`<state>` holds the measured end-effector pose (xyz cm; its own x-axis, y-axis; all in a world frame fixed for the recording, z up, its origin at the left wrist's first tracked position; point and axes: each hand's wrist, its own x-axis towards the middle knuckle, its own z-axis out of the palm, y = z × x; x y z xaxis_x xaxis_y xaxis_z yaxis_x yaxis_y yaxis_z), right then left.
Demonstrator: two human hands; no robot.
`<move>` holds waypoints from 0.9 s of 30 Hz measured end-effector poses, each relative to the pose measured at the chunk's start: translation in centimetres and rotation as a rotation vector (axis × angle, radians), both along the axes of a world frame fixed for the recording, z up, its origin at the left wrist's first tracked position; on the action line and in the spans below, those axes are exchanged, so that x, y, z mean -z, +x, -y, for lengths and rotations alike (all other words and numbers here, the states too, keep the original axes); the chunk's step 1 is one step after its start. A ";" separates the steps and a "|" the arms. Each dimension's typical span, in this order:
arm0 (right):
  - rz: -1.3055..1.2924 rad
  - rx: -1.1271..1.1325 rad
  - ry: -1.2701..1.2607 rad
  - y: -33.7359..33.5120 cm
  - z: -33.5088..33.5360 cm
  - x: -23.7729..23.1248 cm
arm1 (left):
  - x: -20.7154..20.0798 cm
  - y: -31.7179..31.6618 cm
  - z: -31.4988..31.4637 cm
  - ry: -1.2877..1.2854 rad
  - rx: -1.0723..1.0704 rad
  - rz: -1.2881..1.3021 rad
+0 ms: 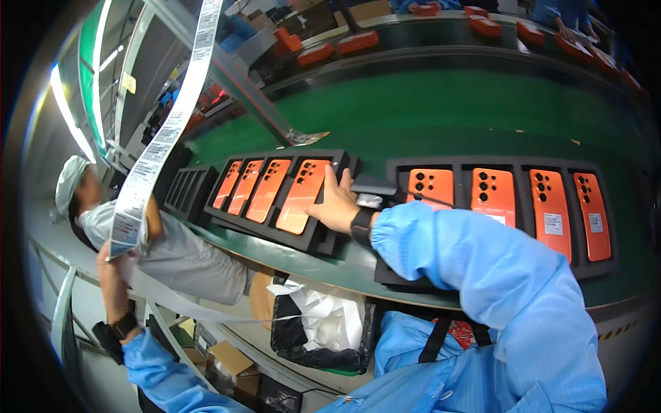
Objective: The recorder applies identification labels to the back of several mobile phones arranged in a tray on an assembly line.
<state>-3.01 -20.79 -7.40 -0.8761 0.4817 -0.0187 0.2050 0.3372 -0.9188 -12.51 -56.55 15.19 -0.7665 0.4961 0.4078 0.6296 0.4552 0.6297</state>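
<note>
My right hand (337, 203) reaches over the rightmost orange smartphone (301, 198) in the left black tray (313, 244). Its thumb and fingers are spread along that phone's right edge, and the phone lies back side up in its slot. At the far left my left hand (112, 275) is closed on the lower part of a long white strip of printed labels (160, 141), which runs up past the top of the view. From that hand, a plain pale band (200, 308) trails down to the right.
A second black tray (599, 237) holds orange phones, several with white labels. A black-lined bin (289, 337) of white paper strips stands below the green bench (413, 96). A slanted metal post (255, 96) rises behind the trays. A person in white (186, 258) is at left.
</note>
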 end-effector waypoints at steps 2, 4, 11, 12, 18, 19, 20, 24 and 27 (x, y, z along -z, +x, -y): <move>0.050 0.138 0.175 -2.8 1.5 3.7 | 4.8 1.5 -4.3 0.021 0.086 0.141; 0.074 0.141 0.279 -2.8 2.0 3.6 | 9.9 2.5 -6.7 0.010 0.140 0.478; 0.076 0.150 0.208 -3.6 1.5 2.8 | 22.2 1.8 -12.1 0.286 0.482 1.192; -0.088 0.106 0.040 -2.1 0.0 2.5 | 22.6 1.8 -12.7 0.281 0.526 1.202; -0.478 0.119 -0.323 11.2 -11.6 -6.8 | 19.8 0.4 -10.9 0.483 0.409 1.075; -0.466 0.171 -0.327 13.7 -12.4 -9.3 | 19.1 0.5 -9.9 0.521 0.376 1.064; -0.457 0.204 -0.264 16.5 -13.9 -10.4 | 18.6 0.2 -9.8 0.552 0.363 1.063; -0.508 0.187 -0.136 28.5 -16.1 -13.7 | 18.9 -0.9 -10.9 0.476 0.375 1.168; -0.531 0.322 -0.061 35.6 -15.8 -13.5 | 20.4 0.1 -15.5 0.302 0.364 1.287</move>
